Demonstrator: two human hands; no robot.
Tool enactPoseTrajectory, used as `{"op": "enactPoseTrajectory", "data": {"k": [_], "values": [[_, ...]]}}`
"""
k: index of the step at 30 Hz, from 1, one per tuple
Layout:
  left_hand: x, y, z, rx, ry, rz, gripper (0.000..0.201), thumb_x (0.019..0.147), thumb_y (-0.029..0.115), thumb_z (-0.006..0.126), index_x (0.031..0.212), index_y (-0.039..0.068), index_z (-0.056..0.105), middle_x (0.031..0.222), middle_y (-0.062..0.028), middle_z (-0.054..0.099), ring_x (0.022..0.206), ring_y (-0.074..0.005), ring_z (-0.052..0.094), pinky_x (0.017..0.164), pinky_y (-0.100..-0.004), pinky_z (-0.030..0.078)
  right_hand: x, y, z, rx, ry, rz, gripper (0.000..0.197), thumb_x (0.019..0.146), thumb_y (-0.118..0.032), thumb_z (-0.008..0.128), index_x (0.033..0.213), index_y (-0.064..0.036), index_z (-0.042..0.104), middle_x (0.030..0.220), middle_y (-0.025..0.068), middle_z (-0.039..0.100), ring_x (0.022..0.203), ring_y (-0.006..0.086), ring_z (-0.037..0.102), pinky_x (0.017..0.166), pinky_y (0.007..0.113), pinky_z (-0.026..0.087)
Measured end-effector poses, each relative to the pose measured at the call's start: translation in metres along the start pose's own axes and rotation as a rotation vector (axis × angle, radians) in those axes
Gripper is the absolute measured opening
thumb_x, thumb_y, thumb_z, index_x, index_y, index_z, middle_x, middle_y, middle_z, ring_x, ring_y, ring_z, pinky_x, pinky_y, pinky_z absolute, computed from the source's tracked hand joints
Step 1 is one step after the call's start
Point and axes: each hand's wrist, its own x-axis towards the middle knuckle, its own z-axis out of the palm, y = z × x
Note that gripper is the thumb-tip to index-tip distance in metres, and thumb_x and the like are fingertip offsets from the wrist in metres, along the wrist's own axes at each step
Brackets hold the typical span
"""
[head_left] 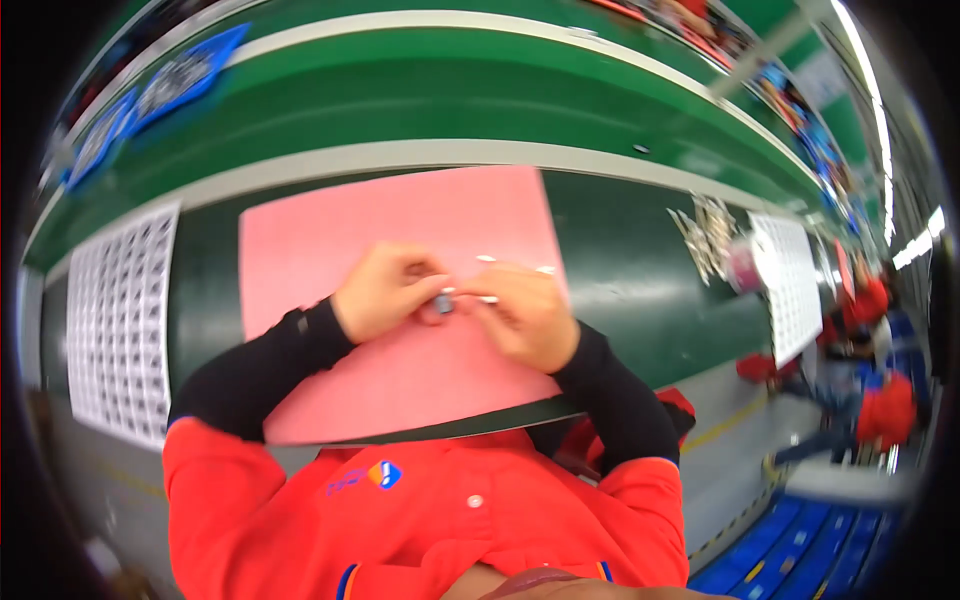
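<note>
My left hand (388,292) is closed, pinching a small dark grey part (443,303) between thumb and fingers. Motion blur hides its exact kind. Close beside it, my right hand (525,312) is closed on a thin white-tipped stick (488,299) that looks like a cotton swab. One white end reaches the grey part; the right fingers cover most of the stick. Both hands are above a pink mat (340,400) on the dark green bench. Small white bits (485,259) show by the right knuckles; I cannot tell what they are.
Right of the mat lie a pile of thin pale sticks (710,235) and a white-and-pink cup (752,265). Printed sheets (120,320) hang over both bench sides. Blue trays (185,75) sit on the far-left ledge. People in red (885,410) are at far right.
</note>
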Motion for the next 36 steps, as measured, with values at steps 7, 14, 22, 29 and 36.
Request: {"op": "enactPoseTrajectory", "data": {"k": [7, 14, 22, 29, 36], "values": [[-0.003, -0.007, -0.002, -0.021, 0.001, -0.038, 0.014, 0.089, 0.008, 0.055, 0.092, -0.005, 0.059, 0.076, -0.0094, 0.064, 0.063, -0.0136, 0.064, 0.054, -0.0218, 0.052, 0.001, -0.001, 0.002, 0.039, -0.122, 0.041, 0.008, 0.078, 0.003, 0.058, 0.084, -0.0006, 0.062, 0.071, 0.0068, 0.063, 0.061, 0.0215, 0.058, 0.088, 0.044, 0.045], [-0.003, -0.004, -0.001, -0.035, -0.028, -0.003, 0.014, 0.088, 0.006, 0.055, 0.092, -0.006, 0.059, 0.075, -0.0093, 0.063, 0.062, -0.0132, 0.063, 0.054, -0.0226, 0.053, 0.001, 0.000, 0.003, 0.025, -0.123, 0.039, 0.004, 0.080, 0.002, 0.057, 0.082, -0.0002, 0.060, 0.069, 0.0064, 0.062, 0.061, 0.0216, 0.058, 0.088, 0.045, 0.045], [0.000, -0.004, -0.001, -0.049, -0.036, -0.011, 0.013, 0.088, 0.006, 0.055, 0.091, -0.007, 0.059, 0.076, -0.0096, 0.063, 0.062, -0.0134, 0.063, 0.055, -0.0228, 0.053, 0.003, 0.007, 0.002, 0.007, -0.145, 0.008, 0.003, 0.081, 0.001, 0.058, 0.083, 0.0010, 0.060, 0.070, 0.0077, 0.060, 0.061, 0.0218, 0.057, 0.082, 0.040, 0.046], [-0.002, -0.003, -0.003, -0.047, -0.035, -0.007, 0.013, 0.088, 0.005, 0.054, 0.091, -0.007, 0.059, 0.075, -0.0104, 0.064, 0.062, -0.0137, 0.064, 0.056, -0.0231, 0.054, 0.009, 0.004, 0.004, -0.012, -0.073, -0.085, 0.003, 0.080, 0.002, 0.058, 0.082, 0.0024, 0.060, 0.069, 0.0082, 0.060, 0.060, 0.0218, 0.056, 0.065, 0.031, 0.047], [-0.017, 0.014, -0.034, 0.145, 0.107, 0.021, 0.015, 0.085, 0.008, 0.059, 0.091, -0.005, 0.059, 0.074, -0.0111, 0.065, 0.059, -0.0122, 0.063, 0.054, -0.0223, 0.052, -0.001, 0.000, -0.005, 0.059, 0.071, 0.129, 0.013, 0.087, 0.000, 0.051, 0.083, 0.0059, 0.061, 0.067, 0.0087, 0.061, 0.058, 0.0125, 0.060, 0.052, 0.023, 0.046]]}}
